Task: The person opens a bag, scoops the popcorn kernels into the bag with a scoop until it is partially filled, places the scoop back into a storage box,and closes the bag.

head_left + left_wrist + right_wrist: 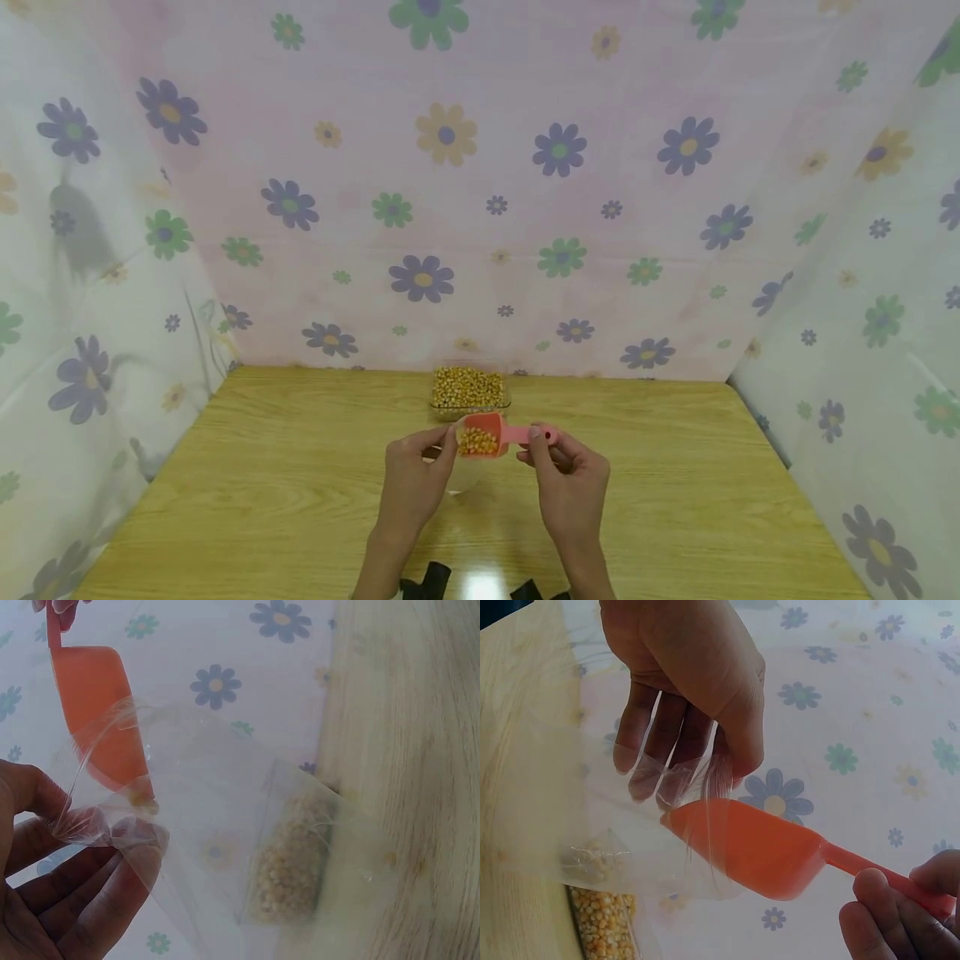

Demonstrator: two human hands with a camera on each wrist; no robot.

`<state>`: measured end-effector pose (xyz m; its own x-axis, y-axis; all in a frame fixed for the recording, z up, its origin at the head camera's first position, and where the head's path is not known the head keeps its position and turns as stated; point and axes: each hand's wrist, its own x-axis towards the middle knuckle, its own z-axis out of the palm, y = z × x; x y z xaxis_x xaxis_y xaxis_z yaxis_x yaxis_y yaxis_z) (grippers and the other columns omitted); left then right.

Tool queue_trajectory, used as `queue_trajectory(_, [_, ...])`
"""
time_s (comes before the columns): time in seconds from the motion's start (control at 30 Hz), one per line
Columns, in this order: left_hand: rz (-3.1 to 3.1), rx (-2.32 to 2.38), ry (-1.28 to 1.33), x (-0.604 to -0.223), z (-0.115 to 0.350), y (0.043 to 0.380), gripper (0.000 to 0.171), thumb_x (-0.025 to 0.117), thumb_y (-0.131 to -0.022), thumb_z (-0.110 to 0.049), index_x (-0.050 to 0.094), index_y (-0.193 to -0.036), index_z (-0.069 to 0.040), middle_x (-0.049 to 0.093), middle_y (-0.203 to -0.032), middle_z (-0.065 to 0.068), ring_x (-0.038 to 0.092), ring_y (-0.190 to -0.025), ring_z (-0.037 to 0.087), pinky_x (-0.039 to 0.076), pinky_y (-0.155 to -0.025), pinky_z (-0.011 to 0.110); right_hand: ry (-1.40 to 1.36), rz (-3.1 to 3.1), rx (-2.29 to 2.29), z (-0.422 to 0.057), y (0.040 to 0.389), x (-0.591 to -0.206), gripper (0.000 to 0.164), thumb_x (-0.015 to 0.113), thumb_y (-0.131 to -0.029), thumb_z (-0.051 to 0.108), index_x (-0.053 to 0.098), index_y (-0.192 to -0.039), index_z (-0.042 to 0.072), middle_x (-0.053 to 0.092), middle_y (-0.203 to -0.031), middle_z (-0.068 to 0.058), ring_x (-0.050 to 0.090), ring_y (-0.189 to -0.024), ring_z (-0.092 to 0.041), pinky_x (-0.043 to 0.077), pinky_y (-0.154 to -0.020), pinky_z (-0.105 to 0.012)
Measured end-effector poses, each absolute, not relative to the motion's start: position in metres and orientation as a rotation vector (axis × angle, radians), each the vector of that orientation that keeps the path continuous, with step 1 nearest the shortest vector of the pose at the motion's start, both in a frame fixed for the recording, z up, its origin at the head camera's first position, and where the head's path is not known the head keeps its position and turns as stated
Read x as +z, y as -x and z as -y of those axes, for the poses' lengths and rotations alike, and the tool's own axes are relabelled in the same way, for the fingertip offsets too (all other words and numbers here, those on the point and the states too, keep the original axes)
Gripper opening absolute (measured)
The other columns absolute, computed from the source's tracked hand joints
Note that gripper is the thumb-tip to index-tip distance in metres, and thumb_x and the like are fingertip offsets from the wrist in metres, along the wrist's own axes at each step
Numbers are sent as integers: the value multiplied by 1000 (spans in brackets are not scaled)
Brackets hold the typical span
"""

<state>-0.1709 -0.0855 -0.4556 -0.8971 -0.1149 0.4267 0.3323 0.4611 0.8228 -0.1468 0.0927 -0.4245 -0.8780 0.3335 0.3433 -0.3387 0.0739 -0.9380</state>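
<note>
My right hand (pixel 573 483) grips the handle of a pink-orange scoop (pixel 754 851), which holds yellow corn kernels (pixel 477 441). The front of the scoop reaches inside the mouth of a clear plastic bag (pixel 202 772). At the bag's rim, my left hand (pixel 416 475) pinches the thin plastic between thumb and fingers. The bag hangs below the scoop, and in the left wrist view a few kernels show at the scoop's tip. In the right wrist view, the left hand (pixel 690 682) is above the scoop and the right fingers (pixel 889 915) wrap its handle.
Behind the hands, a clear rectangular container (pixel 470 408) full of corn kernels stands near the back of the wooden table (pixel 300 467). Flower-printed cloth (pixel 487 183) encloses the table at the back and both sides. Black straps (pixel 427 581) show near the wrists.
</note>
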Motion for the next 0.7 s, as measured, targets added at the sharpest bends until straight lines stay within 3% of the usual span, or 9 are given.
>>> queue_trajectory(0.7, [2274,-1447,190,-458,86,173,15,68,-98,-9,82,-99,-4,75,-76,5,68,-65,9,56,-60,23,-74,1863,1852,-93,144,-421,17,68,-97,4,76,-99,-11,75,-84,-25,73,-64,-10,61,-65,-29])
